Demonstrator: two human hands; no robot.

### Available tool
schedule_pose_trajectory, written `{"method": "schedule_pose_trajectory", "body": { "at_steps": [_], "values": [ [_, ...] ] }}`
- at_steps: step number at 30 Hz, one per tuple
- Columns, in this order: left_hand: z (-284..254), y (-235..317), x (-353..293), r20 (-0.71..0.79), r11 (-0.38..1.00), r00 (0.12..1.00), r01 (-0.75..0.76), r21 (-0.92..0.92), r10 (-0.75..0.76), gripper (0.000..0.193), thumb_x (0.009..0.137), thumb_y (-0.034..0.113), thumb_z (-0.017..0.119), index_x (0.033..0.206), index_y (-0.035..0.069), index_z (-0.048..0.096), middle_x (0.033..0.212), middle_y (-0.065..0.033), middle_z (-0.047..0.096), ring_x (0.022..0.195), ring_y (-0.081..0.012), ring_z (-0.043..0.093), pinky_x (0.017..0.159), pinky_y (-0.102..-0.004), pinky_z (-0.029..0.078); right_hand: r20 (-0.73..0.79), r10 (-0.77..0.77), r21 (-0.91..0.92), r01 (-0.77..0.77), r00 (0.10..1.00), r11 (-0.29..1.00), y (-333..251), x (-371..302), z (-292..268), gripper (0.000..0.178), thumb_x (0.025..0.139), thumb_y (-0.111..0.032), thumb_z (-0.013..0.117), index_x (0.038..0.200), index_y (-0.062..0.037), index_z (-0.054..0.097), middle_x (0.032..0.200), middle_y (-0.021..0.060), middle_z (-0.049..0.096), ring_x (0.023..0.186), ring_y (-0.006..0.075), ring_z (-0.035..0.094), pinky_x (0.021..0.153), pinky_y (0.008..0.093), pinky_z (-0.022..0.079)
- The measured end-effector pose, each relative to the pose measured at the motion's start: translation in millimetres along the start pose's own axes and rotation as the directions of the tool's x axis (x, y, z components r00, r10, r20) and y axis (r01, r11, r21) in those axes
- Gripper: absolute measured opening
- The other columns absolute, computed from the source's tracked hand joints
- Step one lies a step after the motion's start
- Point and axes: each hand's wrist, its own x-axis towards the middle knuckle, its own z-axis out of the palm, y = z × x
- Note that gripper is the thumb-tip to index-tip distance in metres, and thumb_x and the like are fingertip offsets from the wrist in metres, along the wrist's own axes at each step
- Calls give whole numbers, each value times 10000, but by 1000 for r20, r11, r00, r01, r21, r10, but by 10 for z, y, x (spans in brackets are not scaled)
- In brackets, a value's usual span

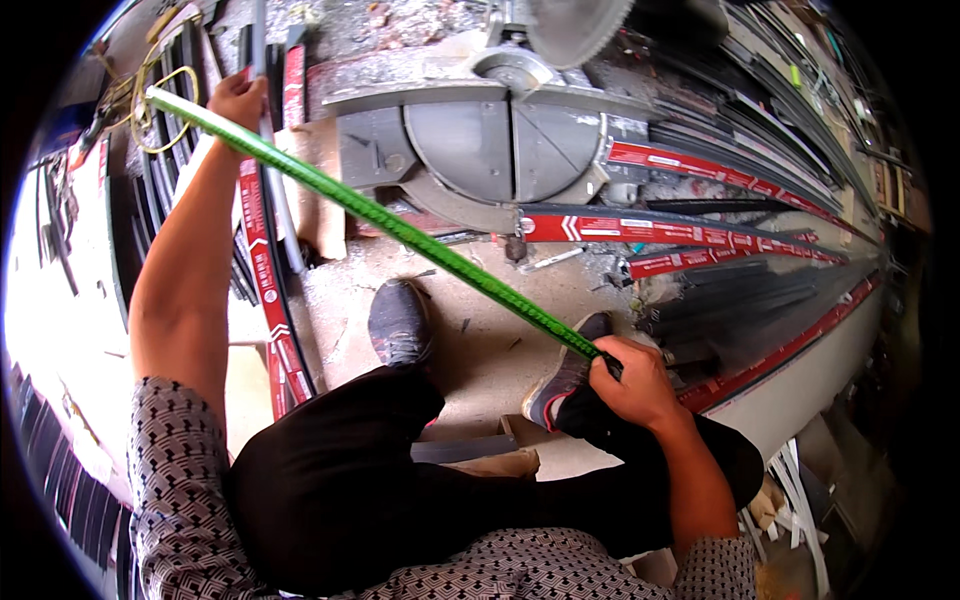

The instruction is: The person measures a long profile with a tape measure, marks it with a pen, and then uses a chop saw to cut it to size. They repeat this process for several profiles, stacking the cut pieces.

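Observation:
A long green tape-measure blade (pixel 400 228) with dark markings slants across the view, from the upper left down to my right hand (pixel 640 385). My right hand is closed round its lower end, where a small black part shows between the fingers. The blade's far end passes over my left wrist and sticks out free beyond it. At the upper left my left hand (pixel 240 98) is closed on a thin grey profile bar (pixel 259 45), which runs on toward the floor below the hand.
A mitre saw with a grey round table (pixel 460 150) and toothed blade (pixel 580 25) stands ahead. Red-labelled profiles (pixel 640 228) lie to its right, another (pixel 268 270) to its left. A yellow cord (pixel 150 110) loops at far left; offcuts (pixel 790 500) lie at lower right.

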Motion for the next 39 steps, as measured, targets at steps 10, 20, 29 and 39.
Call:
{"method": "schedule_pose_trajectory", "body": {
  "at_steps": [10, 20, 29, 39],
  "values": [
    [181, 16, -1129, 84, 982, 996, -41, 183, 26, 356, 931, 242, 716, 1169, -19, 673, 1012, -179, 764, 964, -265, 752, 884, -388, 575, 7, 62, 23, -62, 998, 998, 58, 65, 20, 203, 899, -114, 654, 1051, 14, 693, 907, 243, 698, 850, 435, 694, 753, 453, 538],
    [-21, 375, -2613, -16, 965, 980, 193, -179, -199, 383, 1053, 271, 658, 1283, -31, 607, 1055, -77, 704, 924, -115, 637, 868, -277, 533, 56, -28, 9, 28, 998, 1000, 350, 318, 430, 211, 900, -140, 664, 1049, 9, 680, 895, 254, 687, 827, 440, 684, 742, 464, 532],
    [-162, 336, -2954, 12, 813, 902, 396, -427, -433, 213, 1029, 142, 639, 1204, 20, 636, 998, -47, 714, 826, -110, 675, 758, -258, 562, 141, -56, -91, 69, 988, 993, 541, 598, 732, 265, 893, -199, 645, 1089, -31, 704, 973, 245, 710, 907, 468, 679, 799, 517, 541],
    [-393, -90, -3317, 171, 611, 817, 534, -584, -550, 279, 1028, 394, 693, 1031, 126, 616, 879, -3, 677, 697, -80, 619, 686, -256, 553, 130, -161, -155, 180, 978, 971, 1085, 1022, 1070, 260, 899, -173, 656, 1125, -47, 680, 1065, 212, 680, 1008, 431, 650, 865, 505, 534]
  ]
}}
